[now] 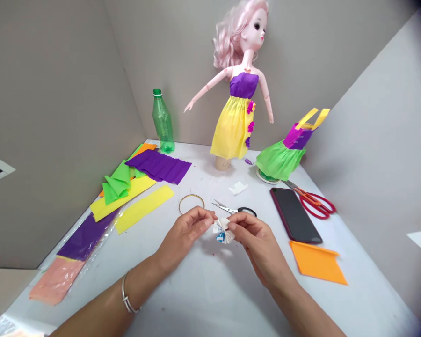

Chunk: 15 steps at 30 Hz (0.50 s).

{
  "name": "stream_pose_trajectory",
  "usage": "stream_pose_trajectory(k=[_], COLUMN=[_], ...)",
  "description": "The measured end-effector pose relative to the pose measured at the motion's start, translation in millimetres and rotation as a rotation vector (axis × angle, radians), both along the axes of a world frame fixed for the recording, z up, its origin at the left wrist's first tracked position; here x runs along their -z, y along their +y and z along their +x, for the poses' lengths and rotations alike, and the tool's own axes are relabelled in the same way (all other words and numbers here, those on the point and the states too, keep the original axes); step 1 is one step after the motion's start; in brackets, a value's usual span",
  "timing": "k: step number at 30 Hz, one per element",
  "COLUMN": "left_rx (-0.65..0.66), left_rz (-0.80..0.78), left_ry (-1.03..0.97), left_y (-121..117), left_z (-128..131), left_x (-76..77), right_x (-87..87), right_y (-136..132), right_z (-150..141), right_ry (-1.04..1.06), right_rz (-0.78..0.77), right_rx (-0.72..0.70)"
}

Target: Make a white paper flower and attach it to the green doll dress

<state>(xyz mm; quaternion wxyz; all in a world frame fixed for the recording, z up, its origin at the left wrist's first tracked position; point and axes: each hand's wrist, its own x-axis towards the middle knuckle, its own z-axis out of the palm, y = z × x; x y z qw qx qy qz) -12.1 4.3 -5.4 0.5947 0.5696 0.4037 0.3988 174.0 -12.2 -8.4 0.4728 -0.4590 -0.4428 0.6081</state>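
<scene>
A small piece of white pleated paper [224, 230] with some blue on it is held between my two hands, fanned out above the table. Pinched at its upper left is my left hand [184, 236], thumb and fingertips closed. My right hand [257, 241] grips its right edge between thumb and fingers. Just beyond the hands lie small black-handled scissors [247, 211], partly hidden behind my right hand. A thin gold-coloured ring [191, 195] rests behind my left hand. Farther back is a white scrap [238, 188].
A doll [236, 103] in a purple and yellow dress stands at the back, near a green bottle [163, 121]. To the right are a small dress [284, 154], red-handled scissors [315, 204], a phone [295, 216] and orange paper [318, 264]. Coloured sheets [145, 208] lie left.
</scene>
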Motion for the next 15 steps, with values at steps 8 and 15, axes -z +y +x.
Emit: stream_pose_trajectory(k=[8, 15], left_rx=[0.109, 0.125], left_rz=[-0.13, -0.118], left_ry=[-0.079, -0.104], left_y=[-0.3, 0.6], left_z=[-0.3, -0.7], left_x=[-0.9, 2.3], right_x=[0.6, 0.9], right_y=[0.3, -0.7], right_z=[-1.3, -0.1], right_ry=[0.006, -0.005], right_rz=[0.02, 0.032], right_rx=[0.026, 0.037])
